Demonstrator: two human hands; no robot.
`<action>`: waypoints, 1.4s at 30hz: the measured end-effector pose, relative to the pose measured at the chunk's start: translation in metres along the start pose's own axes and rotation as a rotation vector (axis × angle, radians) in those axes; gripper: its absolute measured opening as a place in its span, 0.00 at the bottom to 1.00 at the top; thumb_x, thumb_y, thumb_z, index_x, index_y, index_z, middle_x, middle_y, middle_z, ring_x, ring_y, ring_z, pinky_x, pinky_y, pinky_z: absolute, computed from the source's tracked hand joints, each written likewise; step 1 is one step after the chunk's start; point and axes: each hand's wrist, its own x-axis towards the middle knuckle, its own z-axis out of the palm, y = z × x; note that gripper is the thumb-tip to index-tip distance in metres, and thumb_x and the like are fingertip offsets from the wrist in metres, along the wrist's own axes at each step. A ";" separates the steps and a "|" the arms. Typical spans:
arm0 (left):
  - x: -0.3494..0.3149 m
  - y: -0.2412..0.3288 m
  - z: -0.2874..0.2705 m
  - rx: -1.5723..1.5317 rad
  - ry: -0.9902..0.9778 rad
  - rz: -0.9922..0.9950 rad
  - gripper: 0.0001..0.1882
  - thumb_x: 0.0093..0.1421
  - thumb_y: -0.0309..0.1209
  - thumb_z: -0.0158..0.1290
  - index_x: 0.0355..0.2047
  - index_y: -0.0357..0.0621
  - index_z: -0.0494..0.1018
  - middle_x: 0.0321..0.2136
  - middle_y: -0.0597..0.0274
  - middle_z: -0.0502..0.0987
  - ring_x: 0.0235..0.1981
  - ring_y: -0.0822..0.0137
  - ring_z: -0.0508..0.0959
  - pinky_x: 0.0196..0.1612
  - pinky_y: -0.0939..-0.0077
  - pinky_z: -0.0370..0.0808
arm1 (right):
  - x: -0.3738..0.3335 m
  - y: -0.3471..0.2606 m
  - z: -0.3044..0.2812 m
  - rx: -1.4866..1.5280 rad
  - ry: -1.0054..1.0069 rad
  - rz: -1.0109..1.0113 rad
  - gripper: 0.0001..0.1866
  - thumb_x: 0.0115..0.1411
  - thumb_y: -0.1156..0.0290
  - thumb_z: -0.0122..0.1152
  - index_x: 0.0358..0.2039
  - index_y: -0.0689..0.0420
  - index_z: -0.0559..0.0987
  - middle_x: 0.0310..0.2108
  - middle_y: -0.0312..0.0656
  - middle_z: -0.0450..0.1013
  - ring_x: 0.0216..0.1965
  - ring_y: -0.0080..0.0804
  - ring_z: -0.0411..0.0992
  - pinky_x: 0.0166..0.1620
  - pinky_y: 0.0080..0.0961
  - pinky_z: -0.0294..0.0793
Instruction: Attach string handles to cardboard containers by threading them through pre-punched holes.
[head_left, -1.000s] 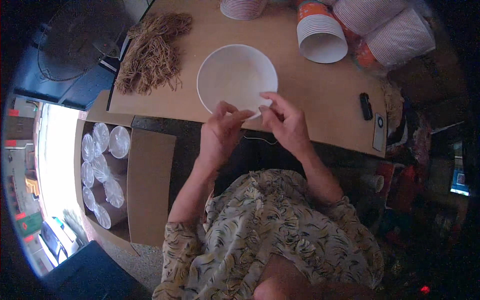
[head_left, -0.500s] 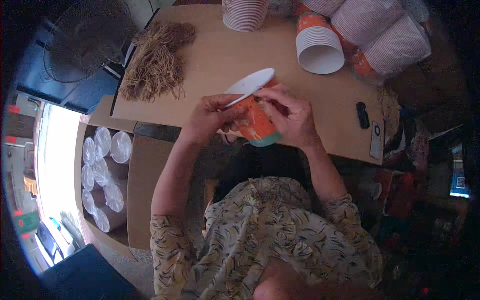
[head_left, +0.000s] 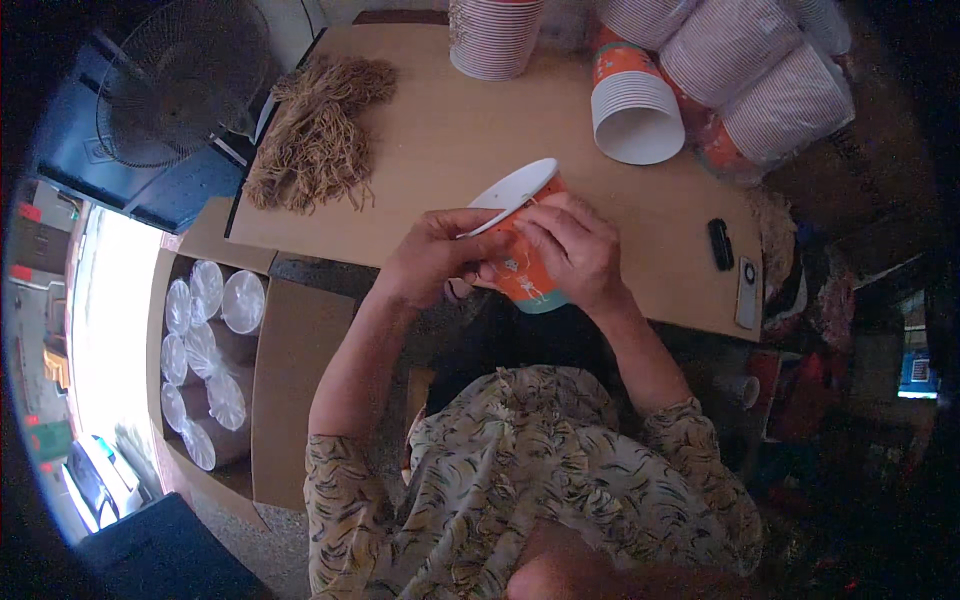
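Note:
An orange paper bucket with a white rim, pale drawings and a green band at its base is tilted above the table's near edge. My left hand is closed on its left side, thumb at the rim and fingers against the wall. On the right, my right hand pinches close against the outside wall just below the rim. A short, thin pale strand shows at the rim beside those fingertips; what they pinch is hidden. Beyond my left hand lies a heap of brown twine pieces.
Stacked paper buckets and plastic-wrapped stacks fill the table's far right; another stack stands at the back. A black object and a pale remote lie at right. Left of me, a carton holds plastic-wrapped stacks. A fan stands far left.
The bucket has turned slightly, showing more of its drawn side, and sits a little lower in view. My right fingers have shifted and are bunched closer together against the bucket below the rim.

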 end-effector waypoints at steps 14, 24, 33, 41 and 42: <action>0.002 0.000 0.004 0.002 -0.018 0.030 0.18 0.65 0.32 0.56 0.54 0.40 0.74 0.24 0.67 0.79 0.18 0.81 0.75 0.19 0.88 0.68 | 0.002 0.011 -0.006 0.186 -0.118 0.183 0.05 0.61 0.79 0.56 0.34 0.60 0.69 0.32 0.43 0.67 0.32 0.36 0.71 0.37 0.28 0.71; 0.010 -0.008 -0.004 -0.004 -0.043 0.054 0.18 0.65 0.30 0.56 0.54 0.38 0.74 0.29 0.68 0.80 0.20 0.82 0.75 0.24 0.87 0.74 | 0.001 0.004 -0.015 0.303 -0.199 0.397 0.08 0.58 0.77 0.62 0.38 0.60 0.73 0.34 0.44 0.70 0.34 0.34 0.73 0.38 0.29 0.74; 0.006 -0.005 -0.002 0.069 -0.075 -0.011 0.19 0.65 0.31 0.55 0.55 0.40 0.74 0.27 0.68 0.80 0.23 0.82 0.75 0.24 0.88 0.72 | -0.006 0.011 -0.003 0.061 -0.051 0.092 0.12 0.53 0.80 0.68 0.38 0.60 0.76 0.34 0.41 0.71 0.35 0.34 0.74 0.38 0.28 0.75; 0.004 0.000 0.007 0.167 -0.021 0.101 0.17 0.66 0.35 0.54 0.51 0.40 0.75 0.29 0.66 0.81 0.23 0.79 0.77 0.27 0.84 0.74 | -0.002 0.010 -0.007 0.083 -0.116 0.184 0.06 0.57 0.78 0.62 0.32 0.60 0.72 0.32 0.44 0.69 0.33 0.44 0.74 0.35 0.36 0.74; 0.002 0.004 0.009 0.209 -0.001 0.132 0.16 0.66 0.34 0.54 0.51 0.40 0.75 0.30 0.66 0.81 0.24 0.78 0.77 0.27 0.84 0.74 | 0.000 0.008 -0.011 0.156 -0.127 0.255 0.06 0.58 0.78 0.61 0.32 0.61 0.71 0.32 0.44 0.69 0.34 0.42 0.74 0.37 0.35 0.73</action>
